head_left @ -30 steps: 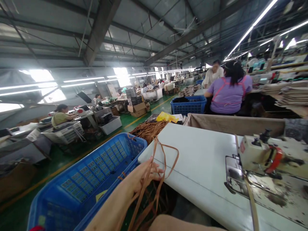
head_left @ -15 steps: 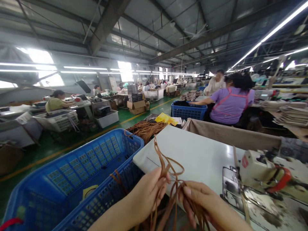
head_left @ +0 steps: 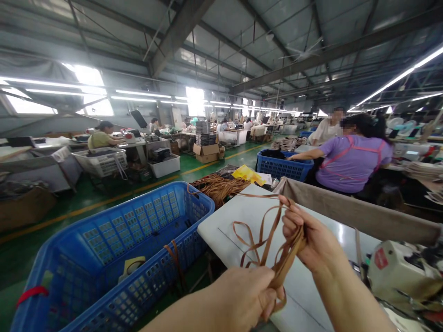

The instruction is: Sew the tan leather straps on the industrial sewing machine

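Observation:
A bundle of thin brown straps (head_left: 289, 258) stretches between my two hands above the white sewing table (head_left: 238, 216). My right hand (head_left: 304, 230) is closed round the bundle's upper end. Lower down and nearer to me, my left hand (head_left: 245, 295) grips the same straps, its fingertips partly hidden behind them. Loose loops hang out to the left over the tabletop, and one strand runs from my right hand toward the far edge. Beyond that edge lies a heap of similar brown straps (head_left: 224, 184).
On the left stands a blue plastic basket (head_left: 114, 221) with a strap over its rim and a yellowish roll (head_left: 133, 265) inside. A sewing machine (head_left: 398, 272) sits at right. A yellow bag (head_left: 247, 174) lies behind the table. A co-worker in purple (head_left: 353, 157) reaches into another blue basket (head_left: 282, 166).
My right hand has risen and moved away from me with the straps. My left hand has shifted right and lower along the bundle. The view has turned slightly left.

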### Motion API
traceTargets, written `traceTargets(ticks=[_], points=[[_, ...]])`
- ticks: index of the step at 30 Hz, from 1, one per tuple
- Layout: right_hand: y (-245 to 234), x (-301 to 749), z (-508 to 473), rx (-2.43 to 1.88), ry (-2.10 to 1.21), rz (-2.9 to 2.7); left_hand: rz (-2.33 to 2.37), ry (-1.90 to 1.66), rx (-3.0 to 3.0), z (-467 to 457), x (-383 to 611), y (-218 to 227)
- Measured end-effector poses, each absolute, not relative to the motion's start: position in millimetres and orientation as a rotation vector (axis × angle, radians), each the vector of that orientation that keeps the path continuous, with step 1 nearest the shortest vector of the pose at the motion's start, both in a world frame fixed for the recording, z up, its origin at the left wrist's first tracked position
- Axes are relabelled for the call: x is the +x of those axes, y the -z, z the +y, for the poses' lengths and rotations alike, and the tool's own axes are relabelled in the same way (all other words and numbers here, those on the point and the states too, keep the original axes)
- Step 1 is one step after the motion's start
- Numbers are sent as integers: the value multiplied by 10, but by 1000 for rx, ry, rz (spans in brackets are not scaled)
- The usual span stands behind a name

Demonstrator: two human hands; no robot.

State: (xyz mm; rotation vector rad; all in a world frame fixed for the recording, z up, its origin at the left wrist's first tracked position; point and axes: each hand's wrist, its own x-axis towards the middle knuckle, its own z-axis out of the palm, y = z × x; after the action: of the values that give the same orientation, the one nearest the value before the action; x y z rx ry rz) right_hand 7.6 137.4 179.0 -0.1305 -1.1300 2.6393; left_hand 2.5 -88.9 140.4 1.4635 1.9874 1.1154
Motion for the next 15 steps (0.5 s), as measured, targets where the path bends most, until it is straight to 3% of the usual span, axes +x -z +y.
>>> traceTargets(ticks=[3, 7, 11, 15], points=[[-1918, 219, 1500, -14, -2458, -1207, 1810, -1429, 1418, -1077, -113, -1546], [-1873, 420, 1488, -55, -2335, -1267, 1937, -1631, 1270, -1137, -497, -1237], [-1736, 569, 1501, -222, -2307, -1292, 2493, -1330, 746, -1050, -1319, -728], [-1498, 747, 1667, -404, -2284, -1348, 2773, -1119, 545, -847, -2327, -492]])
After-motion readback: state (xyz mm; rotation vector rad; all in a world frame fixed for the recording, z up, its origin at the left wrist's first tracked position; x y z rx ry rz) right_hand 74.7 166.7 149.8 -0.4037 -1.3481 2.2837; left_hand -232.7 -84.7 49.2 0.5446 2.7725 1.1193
